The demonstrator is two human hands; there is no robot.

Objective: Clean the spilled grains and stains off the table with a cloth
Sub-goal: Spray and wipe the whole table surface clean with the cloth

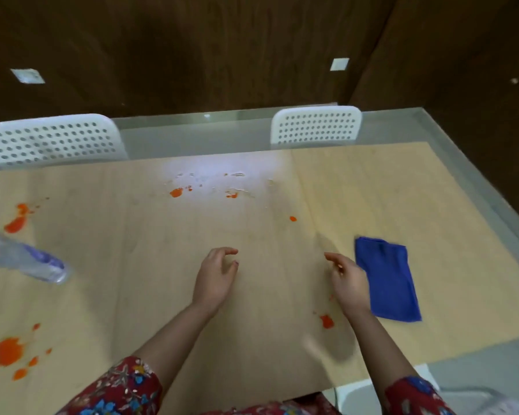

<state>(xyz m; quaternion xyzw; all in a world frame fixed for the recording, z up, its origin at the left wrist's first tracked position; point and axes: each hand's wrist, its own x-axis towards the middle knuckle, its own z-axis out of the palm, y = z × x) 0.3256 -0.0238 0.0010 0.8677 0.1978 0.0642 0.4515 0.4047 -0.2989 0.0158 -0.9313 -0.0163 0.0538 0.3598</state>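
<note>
Head view: left hand (215,278) and right hand (348,280) hover empty, loosely curled, blue cloth (393,283) beside the right.

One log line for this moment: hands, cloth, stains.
left hand: open, empty | right hand: open, empty, by cloth | cloth: lying on table, not held | orange stains: unwiped | stage: wiping not begun

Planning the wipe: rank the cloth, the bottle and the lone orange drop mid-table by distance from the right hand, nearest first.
1. Cloth, just right of the right hand.
2. Orange drop, ahead and slightly left.
3. Bottle, far left edge.
</note>
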